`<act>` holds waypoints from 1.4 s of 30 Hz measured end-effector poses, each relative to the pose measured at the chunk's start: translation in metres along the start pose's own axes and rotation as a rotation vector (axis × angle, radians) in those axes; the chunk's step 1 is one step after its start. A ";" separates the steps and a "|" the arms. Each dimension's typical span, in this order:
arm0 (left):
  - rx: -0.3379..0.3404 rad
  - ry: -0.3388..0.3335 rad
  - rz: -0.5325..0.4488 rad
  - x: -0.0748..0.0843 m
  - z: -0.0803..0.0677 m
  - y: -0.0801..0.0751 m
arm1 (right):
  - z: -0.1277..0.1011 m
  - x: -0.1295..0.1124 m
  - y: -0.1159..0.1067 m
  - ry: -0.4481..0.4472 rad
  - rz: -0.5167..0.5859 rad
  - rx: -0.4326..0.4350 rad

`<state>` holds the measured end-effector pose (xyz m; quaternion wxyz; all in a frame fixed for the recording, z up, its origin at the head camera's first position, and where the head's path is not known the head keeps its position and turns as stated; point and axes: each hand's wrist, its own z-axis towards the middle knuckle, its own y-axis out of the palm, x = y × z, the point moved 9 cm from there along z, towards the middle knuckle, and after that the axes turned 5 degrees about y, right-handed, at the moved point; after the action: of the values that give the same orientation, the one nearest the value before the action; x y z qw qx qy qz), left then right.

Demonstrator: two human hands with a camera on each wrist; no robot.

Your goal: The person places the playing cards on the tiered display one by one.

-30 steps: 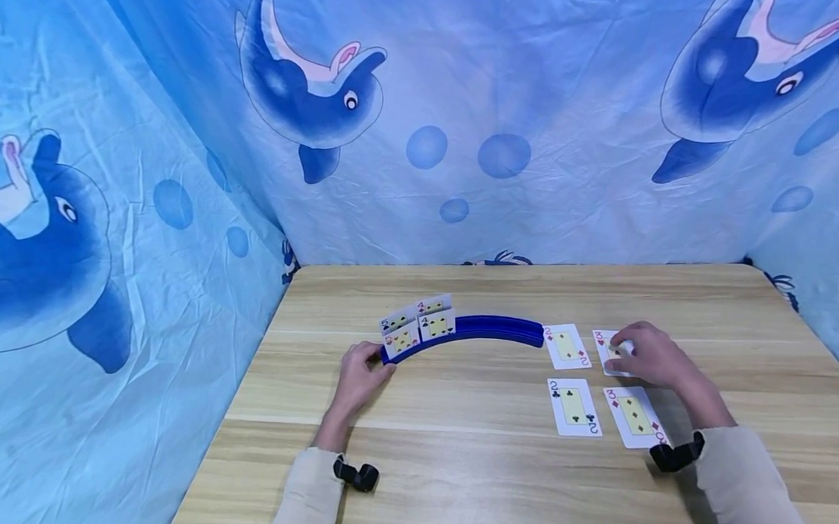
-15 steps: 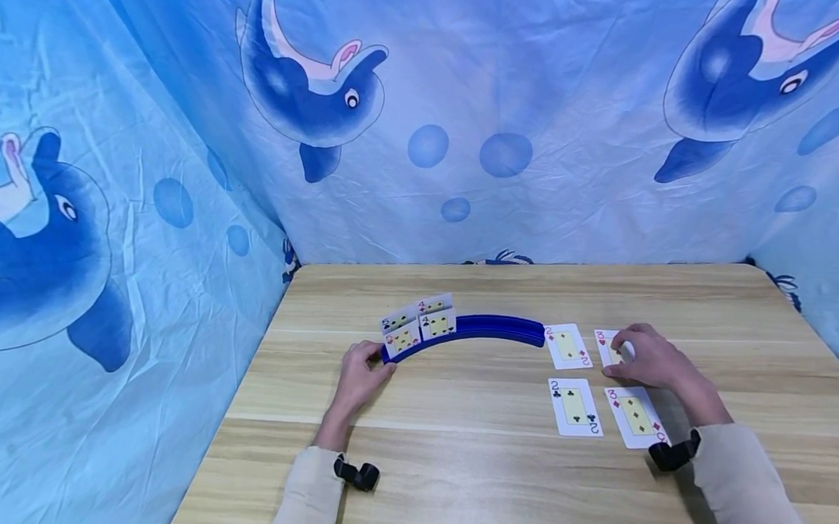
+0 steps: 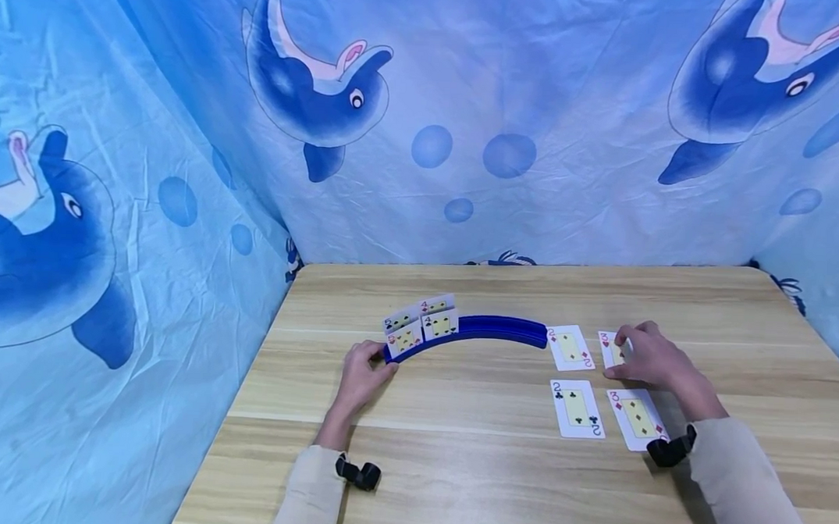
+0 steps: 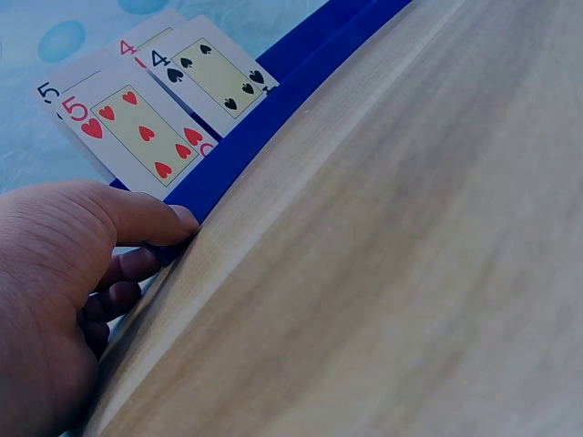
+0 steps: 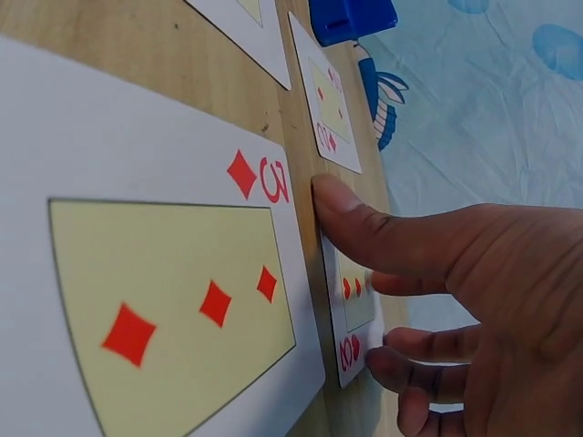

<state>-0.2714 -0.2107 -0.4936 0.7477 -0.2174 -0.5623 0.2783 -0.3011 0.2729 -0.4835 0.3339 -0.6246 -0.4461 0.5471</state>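
Note:
My left hand (image 3: 361, 378) grips the left end of a curved blue card holder (image 3: 502, 328) between thumb and fingers. Four-value and five-value cards lean in its slots: a five of hearts (image 4: 141, 132) and a four of spades (image 4: 214, 77) in front, a black five (image 3: 400, 321) and a red four (image 3: 437, 303) behind. At the right, my right hand (image 3: 657, 362) has thumb and fingers at opposite edges of a three of hearts (image 5: 357, 305), partly covered by the hand. This card lies beside the two of diamonds (image 3: 570, 347).
In the nearer row are a two of clubs (image 3: 578, 410) and a three of diamonds (image 3: 636, 418), face up on the wooden table (image 3: 452, 482). My right wrist hangs over the latter's corner. A blue dolphin-print cloth (image 3: 459, 170) rises behind the table's far edge.
My right wrist has edged slightly left, with the fingers still at the three of hearts. The left hand keeps its hold on the card holder; the head view has shifted a little.

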 end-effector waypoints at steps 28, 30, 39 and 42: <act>-0.009 0.000 -0.008 -0.001 0.000 0.001 | -0.012 0.000 -0.027 -0.035 -0.051 0.300; -0.006 -0.006 -0.010 -0.002 0.000 0.001 | -0.015 -0.002 -0.030 -0.064 -0.072 0.320; 0.017 0.026 0.014 -0.001 0.001 -0.001 | -0.031 -0.014 -0.048 -0.208 -0.116 0.388; 0.020 0.030 0.007 -0.001 0.001 -0.001 | -0.037 -0.016 -0.053 -0.240 -0.096 0.403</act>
<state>-0.2729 -0.2121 -0.4937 0.7571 -0.2160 -0.5476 0.2834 -0.2747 0.2809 -0.4227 0.4220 -0.4540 -0.3937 0.6788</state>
